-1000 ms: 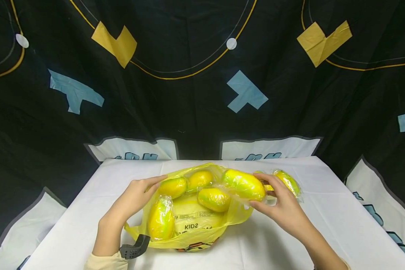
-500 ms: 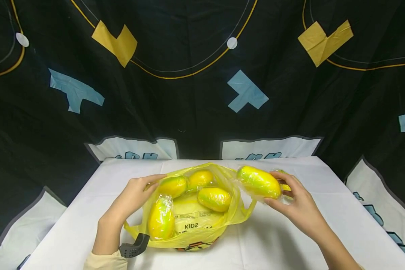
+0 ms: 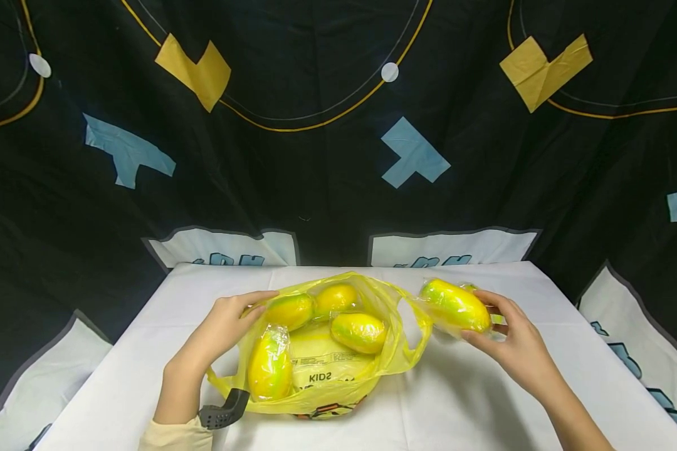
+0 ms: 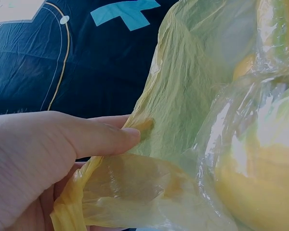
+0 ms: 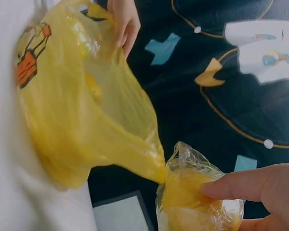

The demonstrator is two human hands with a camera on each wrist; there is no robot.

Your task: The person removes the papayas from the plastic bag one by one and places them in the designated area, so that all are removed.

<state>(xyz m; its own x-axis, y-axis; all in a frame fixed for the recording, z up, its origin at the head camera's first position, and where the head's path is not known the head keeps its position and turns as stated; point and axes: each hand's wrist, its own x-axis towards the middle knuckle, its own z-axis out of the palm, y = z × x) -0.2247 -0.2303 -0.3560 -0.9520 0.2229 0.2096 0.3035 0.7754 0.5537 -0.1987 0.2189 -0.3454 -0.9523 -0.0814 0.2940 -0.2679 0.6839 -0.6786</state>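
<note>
A yellow plastic bag (image 3: 392, 360) stands with its mouth spread in the head view, and several yellow-green mangoes (image 3: 271, 366) in clear wrap lie inside. My left hand (image 3: 225, 322) pinches the bag's left rim between thumb and fingers, as the left wrist view shows up close. Just right of the bag, my right hand (image 3: 516, 341) grips another wrapped mango (image 3: 457, 307) by its right end, and its clear wrap (image 5: 183, 156) overlaps the bag's edge in the right wrist view. Behind this mango and my fingers, one more wrapped mango is mostly hidden.
A white cloth covers the table (image 3: 429, 401). Behind it hangs a black curtain (image 3: 316, 188) with yellow and blue shapes. Printed yellow packaging (image 3: 321, 369) shows at the bottom of the bag. A black band (image 3: 225, 410) sits on my left wrist.
My right hand has moved right with the mango, from over the bag's right rim to outside it. The bag's right handle loop now shows. My left hand stays at the rim.
</note>
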